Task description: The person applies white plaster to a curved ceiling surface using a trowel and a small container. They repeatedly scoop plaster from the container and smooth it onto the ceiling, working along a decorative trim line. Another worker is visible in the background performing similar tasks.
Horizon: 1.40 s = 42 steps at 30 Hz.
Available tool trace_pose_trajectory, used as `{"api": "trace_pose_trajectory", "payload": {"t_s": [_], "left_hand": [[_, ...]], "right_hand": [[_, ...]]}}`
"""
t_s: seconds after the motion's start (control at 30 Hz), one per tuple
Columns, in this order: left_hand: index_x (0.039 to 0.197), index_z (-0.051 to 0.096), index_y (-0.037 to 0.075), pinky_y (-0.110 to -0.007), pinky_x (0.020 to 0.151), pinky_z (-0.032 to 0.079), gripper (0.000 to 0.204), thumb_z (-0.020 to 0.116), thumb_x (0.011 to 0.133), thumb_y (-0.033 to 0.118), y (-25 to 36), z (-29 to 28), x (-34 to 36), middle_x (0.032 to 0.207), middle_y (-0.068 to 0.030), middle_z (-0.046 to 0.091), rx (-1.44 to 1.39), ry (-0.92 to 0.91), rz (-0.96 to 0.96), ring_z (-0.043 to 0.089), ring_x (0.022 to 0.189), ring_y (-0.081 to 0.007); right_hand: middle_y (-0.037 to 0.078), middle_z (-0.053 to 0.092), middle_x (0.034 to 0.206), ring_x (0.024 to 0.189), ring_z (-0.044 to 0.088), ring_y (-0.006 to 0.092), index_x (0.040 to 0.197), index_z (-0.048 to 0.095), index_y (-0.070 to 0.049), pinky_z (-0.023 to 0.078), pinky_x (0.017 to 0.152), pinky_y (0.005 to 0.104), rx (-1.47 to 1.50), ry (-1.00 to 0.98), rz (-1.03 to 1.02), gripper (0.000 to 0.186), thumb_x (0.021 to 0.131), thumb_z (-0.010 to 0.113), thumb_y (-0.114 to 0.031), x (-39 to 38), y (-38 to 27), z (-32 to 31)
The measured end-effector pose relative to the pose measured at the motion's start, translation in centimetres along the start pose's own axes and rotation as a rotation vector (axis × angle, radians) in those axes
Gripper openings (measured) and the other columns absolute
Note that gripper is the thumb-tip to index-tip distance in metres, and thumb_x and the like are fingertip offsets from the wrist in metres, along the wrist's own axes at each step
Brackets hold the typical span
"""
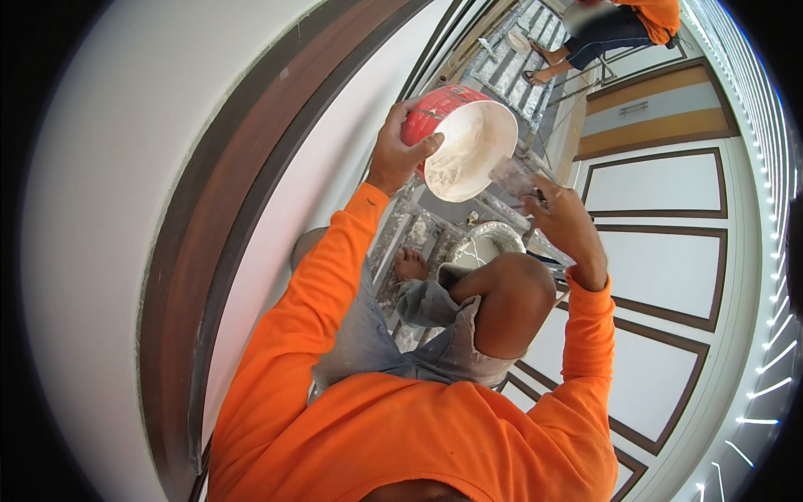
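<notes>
My left hand [398,151] grips a red plastic tub [435,102] by its side, the thumb over its rim. The tub is tilted so that its opening faces me, and whitish paste coats its inner wall. My right hand [564,219] is closed around a scraper-like tool whose flat blade [512,177] is at the tub's lower right rim. Motion blurs the blade, and my fingers hide the handle. Below the tub, by my raised knee, stands a round bucket [459,251] with paste-smeared edges.
I sit on a paint-spattered slatted platform [418,230]. At the far end, a person [615,38] in an orange top sits on a similar platform [527,63]. A white wall with brown trim [196,251] rises close on my left; framed panels [652,188] line the right.
</notes>
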State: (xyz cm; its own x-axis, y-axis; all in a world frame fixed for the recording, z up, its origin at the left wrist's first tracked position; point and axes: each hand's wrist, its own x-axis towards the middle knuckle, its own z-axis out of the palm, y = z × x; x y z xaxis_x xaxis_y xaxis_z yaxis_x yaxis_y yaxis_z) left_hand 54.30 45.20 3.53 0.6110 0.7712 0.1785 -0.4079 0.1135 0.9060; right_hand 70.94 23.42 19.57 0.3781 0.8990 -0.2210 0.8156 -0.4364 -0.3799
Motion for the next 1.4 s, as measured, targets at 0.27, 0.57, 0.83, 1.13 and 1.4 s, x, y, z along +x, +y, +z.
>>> {"api": "trace_pose_trajectory", "payload": {"t_s": [0.27,0.57,0.83,1.13,1.4], "left_hand": [[0.145,0.052,-0.002,-0.035,0.106,0.051,0.079,0.085,0.084,0.035,0.1,0.3,-0.2,0.134,-0.0122,0.063,-0.17,-0.054,-0.005,0.062,0.122,-0.0197],[0.147,0.049,-0.003,-0.034,0.104,0.053,0.087,0.088,0.085,0.044,0.5,0.2,-0.3,0.133,-0.0138,0.064,-0.197,-0.02,-0.009,0.064,0.12,-0.0196],[0.143,0.049,-0.004,-0.035,0.102,0.054,0.08,0.084,0.088,0.041,0.0,0.5,-0.4,0.13,-0.0151,0.064,-0.15,0.039,-0.026,0.065,0.117,-0.0204],[0.139,0.054,-0.004,-0.034,0.101,0.053,0.074,0.082,0.089,0.041,0.0,0.2,0.0,0.127,-0.0155,0.066,0.031,0.133,-0.063,0.065,0.113,-0.02],[0.132,0.061,-0.001,-0.033,0.1,0.051,0.048,0.073,0.097,0.028,-1.4,-0.2,0.4,0.12,-0.0094,0.067,-0.063,0.194,-0.153,0.063,0.11,-0.017]], "right_hand": [[0.019,0.07,0.1,0.081,0.071,0.046,0.112,0.068,-0.003,0.057,0.072,0.0543,-0.344,0.172,-0.159,0.019,0.098,0.058,-0.011,2.5,-1.2,4.1],[0.017,0.072,0.104,0.083,0.071,0.0456,0.104,0.071,-0.002,0.059,0.074,0.0534,-0.318,0.048,-0.18,0.021,0.089,0.057,-0.005,3.1,-3.6,4.2],[0.02,0.073,0.099,0.086,0.071,0.0449,0.101,0.075,-0.003,0.057,0.076,0.0545,-0.208,-0.028,-0.225,0.02,0.09,0.059,-0.007,3.2,-4.4,3.9],[0.012,0.071,0.076,0.069,0.07,0.019,0.108,0.076,0.002,0.052,0.063,0.0339,0.541,-0.37,0.027,0.022,0.097,0.071,-0.017,4.3,-1.8,1.6],[0.005,0.072,0.1,0.082,0.068,0.0111,0.117,0.072,0.003,0.055,0.075,0.0275,1.009,0.072,-0.057,0.019,0.101,0.066,-0.006,3.7,-3.0,-3.1]]}}
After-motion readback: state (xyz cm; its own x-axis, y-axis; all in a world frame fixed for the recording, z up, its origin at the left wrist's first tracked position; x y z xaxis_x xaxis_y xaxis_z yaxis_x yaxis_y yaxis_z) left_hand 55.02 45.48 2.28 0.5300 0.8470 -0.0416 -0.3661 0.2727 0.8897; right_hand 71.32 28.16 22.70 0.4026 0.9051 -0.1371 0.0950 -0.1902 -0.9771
